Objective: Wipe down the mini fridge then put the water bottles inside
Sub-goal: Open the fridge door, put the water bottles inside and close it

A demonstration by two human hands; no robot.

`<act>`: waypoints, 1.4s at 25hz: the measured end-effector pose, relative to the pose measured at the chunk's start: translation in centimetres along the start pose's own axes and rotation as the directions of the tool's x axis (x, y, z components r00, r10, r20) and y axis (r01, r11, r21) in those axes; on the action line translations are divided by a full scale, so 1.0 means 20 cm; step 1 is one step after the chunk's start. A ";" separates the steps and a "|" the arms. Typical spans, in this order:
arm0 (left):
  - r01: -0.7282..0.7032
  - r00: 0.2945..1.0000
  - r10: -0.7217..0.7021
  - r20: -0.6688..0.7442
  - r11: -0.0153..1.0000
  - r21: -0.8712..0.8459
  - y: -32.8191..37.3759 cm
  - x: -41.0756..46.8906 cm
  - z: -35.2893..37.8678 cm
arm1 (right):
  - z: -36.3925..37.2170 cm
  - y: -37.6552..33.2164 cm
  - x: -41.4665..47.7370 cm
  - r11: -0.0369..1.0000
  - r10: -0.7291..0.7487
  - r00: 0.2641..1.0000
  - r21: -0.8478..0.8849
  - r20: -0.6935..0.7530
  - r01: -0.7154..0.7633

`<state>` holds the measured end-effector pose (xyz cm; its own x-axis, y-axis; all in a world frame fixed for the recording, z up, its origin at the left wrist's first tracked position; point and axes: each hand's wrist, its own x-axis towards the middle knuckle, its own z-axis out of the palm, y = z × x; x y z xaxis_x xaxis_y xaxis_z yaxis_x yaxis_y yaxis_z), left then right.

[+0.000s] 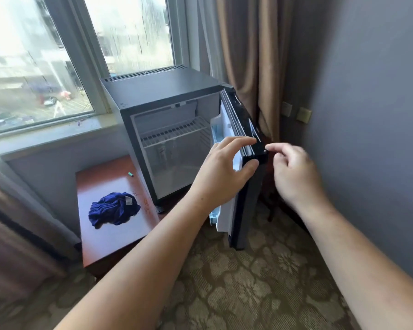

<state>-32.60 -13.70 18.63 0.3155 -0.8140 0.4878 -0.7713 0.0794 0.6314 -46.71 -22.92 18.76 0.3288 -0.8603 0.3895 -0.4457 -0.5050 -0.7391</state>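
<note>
head view. the mini fridge [162,89], black with a vented top, stands at the centre of the frame below the window [34,55], its cavity exposed and a white wire shelf [177,134] across the upper part. its door [248,206] is swung out to the right of centre, edge-on to the camera. the left hand [224,167] holds the door's top corner: grip clamped, fingers [246,140] over the top edge and thumb against the near edge. the right hand [293,172] hovers just right of that corner, grip loosely curled and holding nothing; whether its forefinger touches the corner cannot be told. lower left of centre, a crumpled blue cloth [113,208] lies on a red-brown bench [110,234] beside the fridge, with a small green object [130,174] near the bench's far edge. brown curtain [248,44] at upper right; patterned carpet [224,282] below.
</note>
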 end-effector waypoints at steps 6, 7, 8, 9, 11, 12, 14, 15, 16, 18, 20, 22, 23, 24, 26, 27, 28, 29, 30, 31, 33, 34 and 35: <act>0.019 0.998 -0.028 0.064 0.991 0.130 -0.03 -0.09 -0.02 | 0.07 -0.05 -0.10 0.996 0.011 0.996 0.086 0.091 -0.019; 0.023 0.998 -0.030 0.049 0.990 0.140 -0.05 -0.11 -0.05 | 0.10 -0.07 -0.10 0.996 -0.001 0.995 0.090 0.097 -0.008; 0.031 0.999 -0.036 0.029 0.988 0.149 -0.08 -0.12 -0.07 | 0.13 -0.10 -0.11 0.995 -0.006 0.995 0.095 0.097 -0.003; 0.043 0.999 -0.045 0.008 0.987 0.153 -0.11 -0.13 -0.10 | 0.17 -0.13 -0.11 0.995 -0.006 0.996 0.098 0.094 -0.003; 0.065 0.997 -0.060 -0.040 0.988 0.142 -0.20 -0.16 -0.18 | 0.29 -0.23 -0.11 0.995 -0.024 0.995 0.096 0.093 0.015; 0.076 0.995 -0.066 -0.076 0.989 0.130 -0.27 -0.17 -0.22 | 0.36 -0.29 -0.10 0.995 -0.047 0.994 0.095 0.102 0.038; 0.106 0.984 -0.087 -0.157 0.987 0.117 -0.41 -0.17 -0.31 | 0.52 -0.39 -0.07 0.992 -0.103 0.980 0.090 0.169 0.088; 0.133 0.977 -0.109 -0.184 0.984 0.122 -0.48 -0.16 -0.37 | 0.59 -0.46 -0.05 0.990 -0.130 0.966 0.088 0.222 0.112; 0.162 0.971 -0.133 -0.197 0.977 0.137 -0.55 -0.15 -0.42 | 0.66 -0.52 -0.03 0.988 -0.148 0.949 0.079 0.279 0.131; 0.216 0.965 -0.179 -0.192 0.957 0.194 -0.72 -0.11 -0.55 | 0.80 -0.66 0.05 0.988 -0.155 0.909 0.044 0.387 0.149; 0.255 0.960 -0.213 -0.179 0.931 0.261 -0.87 -0.06 -0.67 | 0.92 -0.78 0.13 0.986 -0.151 0.875 0.004 0.460 0.167; 0.287 0.955 -0.241 -0.173 0.901 0.326 -1.00 0.02 -0.78 | 1.05 -0.88 0.24 0.987 -0.131 0.850 -0.017 0.510 0.162; 0.305 0.951 -0.261 -0.166 0.884 0.355 -1.07 0.07 -0.83 | 1.12 -0.92 0.29 0.989 -0.116 0.839 -0.021 0.532 0.149; 0.317 0.948 -0.278 -0.157 0.867 0.385 -1.11 0.12 -0.86 | 1.17 -0.95 0.33 0.990 -0.097 0.829 -0.029 0.551 0.135; 0.328 0.945 -0.297 -0.140 0.847 0.417 -1.19 0.21 -0.92 | 1.27 -0.98 0.38 0.993 -0.084 0.820 -0.019 0.566 0.115; 0.338 0.941 -0.307 -0.141 0.852 0.399 -1.23 0.25 -0.94 | 1.31 -0.98 0.40 0.994 -0.094 0.823 0.001 0.560 0.113; 0.345 0.938 -0.310 -0.154 0.863 0.369 -1.25 0.27 -0.95 | 1.33 -0.97 0.42 0.994 -0.101 0.825 0.015 0.556 0.111; 0.346 0.937 -0.305 -0.169 0.876 0.336 -1.27 0.28 -0.95 | 1.34 -0.96 0.43 0.994 -0.106 0.825 0.029 0.555 0.108; 0.340 0.937 -0.295 -0.186 0.888 0.308 -1.27 0.28 -0.95 | 1.33 -0.94 0.46 0.995 -0.096 0.820 0.034 0.564 0.093; 0.332 0.938 -0.281 -0.202 0.896 0.293 -1.27 0.28 -0.94 | 1.33 -0.92 0.48 0.995 -0.093 0.814 0.031 0.573 0.091; 0.339 0.929 -0.281 -0.240 0.908 0.247 -1.27 0.28 -0.92 | 1.32 -0.89 0.51 0.995 -0.098 0.800 0.034 0.592 0.097; 0.355 0.919 -0.296 -0.260 0.909 0.219 -1.26 0.30 -0.92 | 1.32 -0.88 0.52 0.994 -0.112 0.792 0.055 0.600 0.099; 0.374 0.906 -0.316 -0.283 0.909 0.182 -1.25 0.32 -0.93 | 1.31 -0.88 0.54 0.990 -0.138 0.792 0.093 0.595 0.103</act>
<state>-1.05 -10.26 17.19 0.6859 -0.5996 0.4123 -0.6838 -0.3375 0.6469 -13.49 -21.50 21.55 0.8172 -0.5703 0.0835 -0.3304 -0.5822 -0.7429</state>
